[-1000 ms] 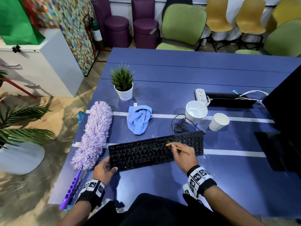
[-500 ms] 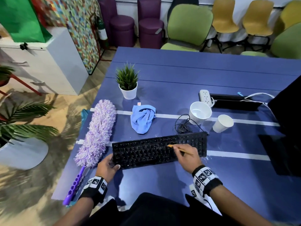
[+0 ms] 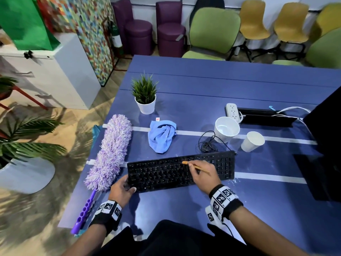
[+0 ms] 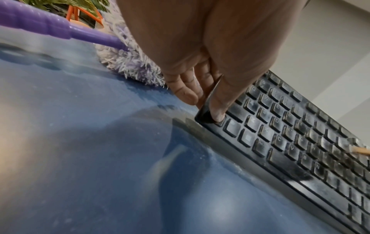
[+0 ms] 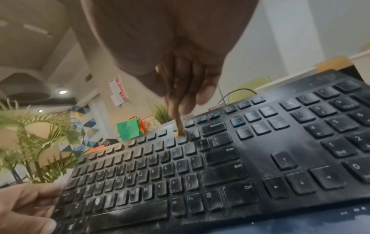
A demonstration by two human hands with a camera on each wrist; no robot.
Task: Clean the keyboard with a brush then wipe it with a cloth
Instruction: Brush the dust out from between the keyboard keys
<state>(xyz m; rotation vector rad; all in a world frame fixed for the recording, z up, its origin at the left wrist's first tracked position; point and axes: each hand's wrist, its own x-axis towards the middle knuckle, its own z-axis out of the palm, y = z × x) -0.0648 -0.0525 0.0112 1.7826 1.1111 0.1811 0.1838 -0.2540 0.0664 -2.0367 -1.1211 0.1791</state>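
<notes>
A dusty black keyboard [image 3: 180, 170] [image 4: 290, 142] [image 5: 220, 166] lies on the blue table [image 3: 203, 85]. My left hand [image 3: 121, 189] [image 4: 202, 98] grips its near left corner, thumb on top and fingers under the edge. My right hand [image 3: 203, 174] [image 5: 184, 88] pinches a thin wooden-handled brush [image 3: 195, 166] [image 5: 179, 123], whose orange-banded tip touches the upper key rows near the middle. In the left wrist view the brush [image 4: 360, 151] shows at the right edge. A crumpled blue cloth [image 3: 161, 137] lies beyond the keyboard, untouched.
A purple fluffy duster [image 3: 110, 154] lies left of the keyboard. Behind it are a potted plant [image 3: 145, 97], a coiled cable [image 3: 208, 145], a white bowl [image 3: 227, 129], a paper cup [image 3: 252, 141] and a power strip [image 3: 233, 111]. A dark monitor [image 3: 326, 126] stands right.
The brush tip has shifted slightly along the upper key rows. My left hand keeps holding the keyboard corner. The camera view has drifted a little.
</notes>
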